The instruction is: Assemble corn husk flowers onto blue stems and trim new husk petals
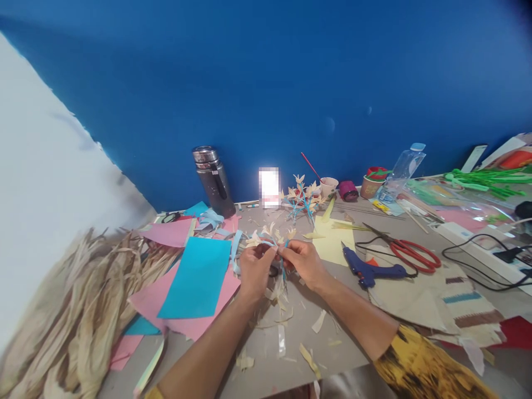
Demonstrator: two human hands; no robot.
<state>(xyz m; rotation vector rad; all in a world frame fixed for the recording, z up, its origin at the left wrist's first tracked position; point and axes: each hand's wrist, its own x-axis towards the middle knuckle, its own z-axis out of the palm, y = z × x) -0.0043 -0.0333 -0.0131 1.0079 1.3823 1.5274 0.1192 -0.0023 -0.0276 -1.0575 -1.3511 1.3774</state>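
At the middle of the cluttered table (347, 357), a pale flower spray (272, 230) is held up between two bare hands, in front of a finished-looking branch of similar pale blooms (305, 202) on blue stems. By the left hand (254, 270) it is pinched low, thumb against curled fingers, with hardly any gap left; by the right hand (304, 260) a matching pinch is made just beside, thumb tips nearly touching. Blue is seen at the pinch, but exactly which stem or strip is gripped by each hand cannot be told, since the fingertips are partly hidden. The spray is judged to be very light, with thin, papery petals that seem dry and easily creased or torn, so hold is best taken at the stem below the blooms, and the petals are best left free. The stem is likely to be slim and fairly stiff, and apt to roll if only loosely pinched. Slipping seems less of a risk than crushing, so a small, steady fingertip grip is called for. Pale scraps (308, 360) are strewn below the hands, dried husks (95, 310) are heaped to the left, and a blue glue gun (374, 270) and red-handled scissors (415, 256) are laid to the right.
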